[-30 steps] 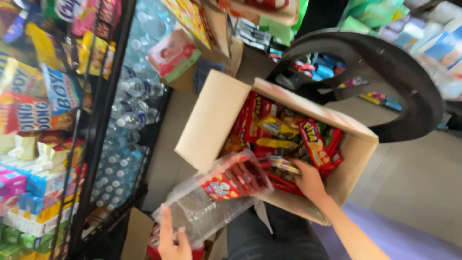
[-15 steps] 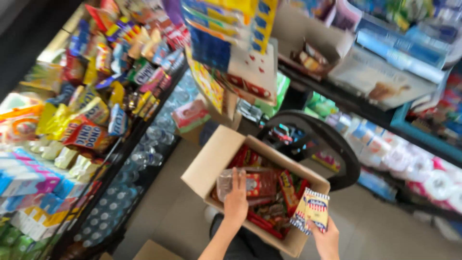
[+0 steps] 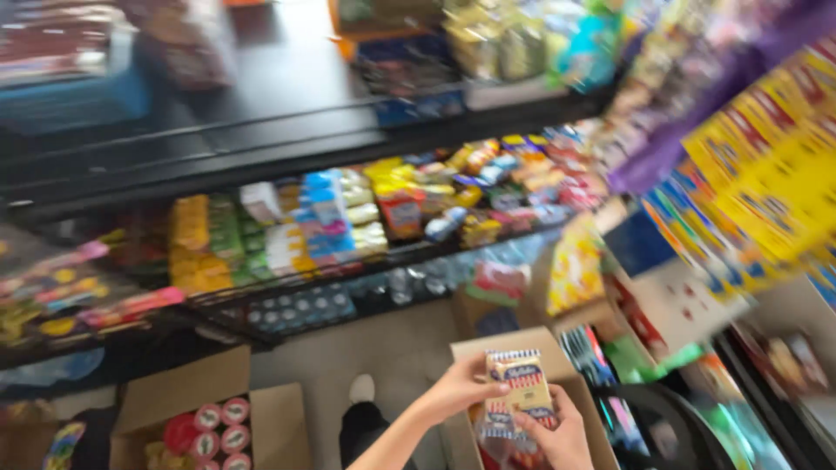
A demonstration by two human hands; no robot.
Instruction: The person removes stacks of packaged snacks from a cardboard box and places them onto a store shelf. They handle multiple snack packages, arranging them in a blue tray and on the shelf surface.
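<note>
Both hands, left hand [image 3: 457, 390] and right hand [image 3: 550, 431], pinch a small yellow-and-red striped snack packet [image 3: 520, 383] at lower centre; loose grip, so it might drop into the open brown cardboard box [image 3: 522, 348].

Bright, even light; heavy motion blur

One head camera looks down and forward, tilted, from close above the hands [image 3: 514, 409], across the floor [image 3: 383, 348] toward stocked shelves [image 3: 348, 226] farther off
</note>
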